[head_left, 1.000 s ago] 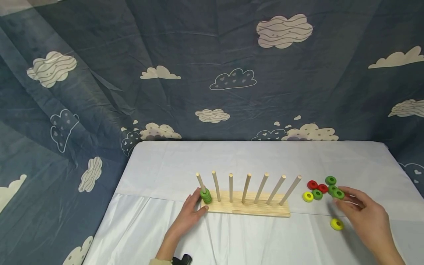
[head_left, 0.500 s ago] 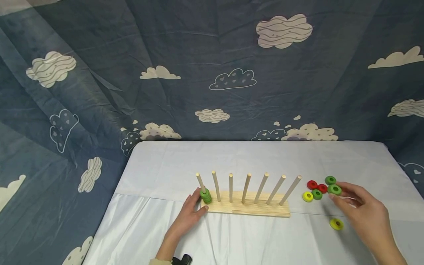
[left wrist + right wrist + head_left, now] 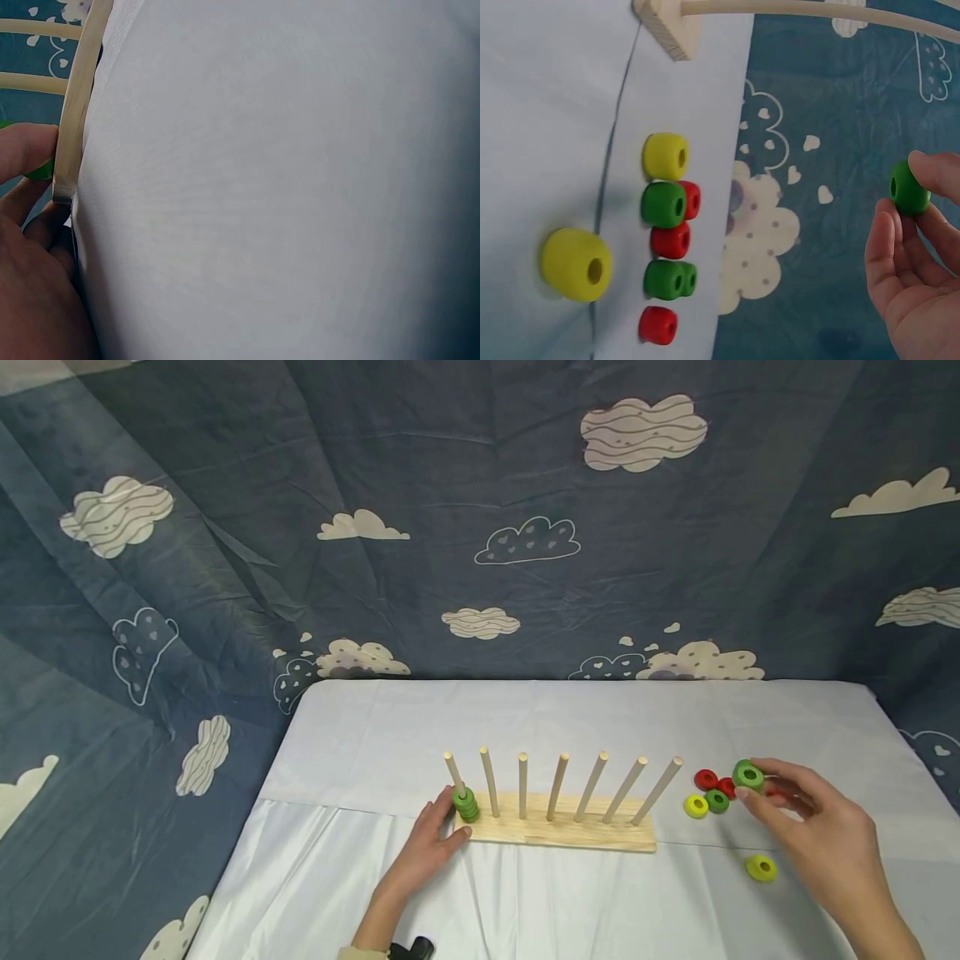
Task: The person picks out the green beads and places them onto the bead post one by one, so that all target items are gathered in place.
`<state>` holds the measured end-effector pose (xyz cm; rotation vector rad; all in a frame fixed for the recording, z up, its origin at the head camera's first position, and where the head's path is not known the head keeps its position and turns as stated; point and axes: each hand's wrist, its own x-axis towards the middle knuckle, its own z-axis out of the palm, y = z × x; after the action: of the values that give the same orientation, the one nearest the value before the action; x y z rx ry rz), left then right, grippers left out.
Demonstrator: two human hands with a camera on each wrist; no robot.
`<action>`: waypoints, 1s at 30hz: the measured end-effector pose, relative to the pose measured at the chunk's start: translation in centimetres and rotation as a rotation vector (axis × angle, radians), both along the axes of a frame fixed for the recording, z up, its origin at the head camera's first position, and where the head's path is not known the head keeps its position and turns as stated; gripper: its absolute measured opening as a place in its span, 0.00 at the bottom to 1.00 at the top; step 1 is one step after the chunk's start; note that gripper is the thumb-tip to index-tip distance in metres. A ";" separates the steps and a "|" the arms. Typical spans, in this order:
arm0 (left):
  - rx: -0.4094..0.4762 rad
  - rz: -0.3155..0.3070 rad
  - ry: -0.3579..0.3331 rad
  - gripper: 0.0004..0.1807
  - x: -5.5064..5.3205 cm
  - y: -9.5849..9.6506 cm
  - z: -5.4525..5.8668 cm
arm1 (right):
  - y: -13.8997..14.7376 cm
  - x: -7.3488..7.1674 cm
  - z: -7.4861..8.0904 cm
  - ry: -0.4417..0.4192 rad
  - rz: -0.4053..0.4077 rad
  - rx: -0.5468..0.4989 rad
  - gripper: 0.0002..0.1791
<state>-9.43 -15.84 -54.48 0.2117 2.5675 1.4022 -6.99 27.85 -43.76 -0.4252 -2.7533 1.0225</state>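
My left hand (image 3: 431, 839) grips the left end of a pale wooden peg board (image 3: 555, 833), thumb at its near edge. Beside those fingers, a stack of green beads (image 3: 467, 806) sits low on the leftmost peg (image 3: 453, 769). In the right wrist view, my right hand (image 3: 922, 262) pinches one green bead (image 3: 909, 189) between thumb and fingertips, raised over the white cloth. Below it lie loose beads: a yellow bead (image 3: 666, 156), a green bead (image 3: 664, 204), a red bead (image 3: 670, 240) and several others. A separate yellow bead (image 3: 761, 867) lies nearer the person.
Several bare pegs (image 3: 561, 787) rise from the board, between its left end and the loose beads. White cloth (image 3: 585, 718) covers the table up to a dark curtain (image 3: 420, 460) with cloud prints at the back. A black object (image 3: 412, 948) shows at the left wrist.
My right hand has lifted the green bead and carried it slightly away from me and to the left. The left hand and the peg board stay in place.
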 end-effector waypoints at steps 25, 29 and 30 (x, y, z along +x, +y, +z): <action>-0.002 0.009 -0.014 0.37 0.0 0.0 0.0 | -2.7 -1.0 4.0 0.256 0.192 0.006 0.29; -0.008 0.012 -0.020 0.37 0.0 0.0 -0.1 | -3.3 -1.3 4.7 0.290 0.223 -0.008 0.31; -0.007 0.011 -0.018 0.37 0.0 0.0 -0.1 | -3.4 -1.3 4.9 0.299 0.232 -0.011 0.31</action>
<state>-9.45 -15.88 -54.60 0.1833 2.5628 1.3922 -8.30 24.44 -38.88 0.0476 -2.5660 1.0541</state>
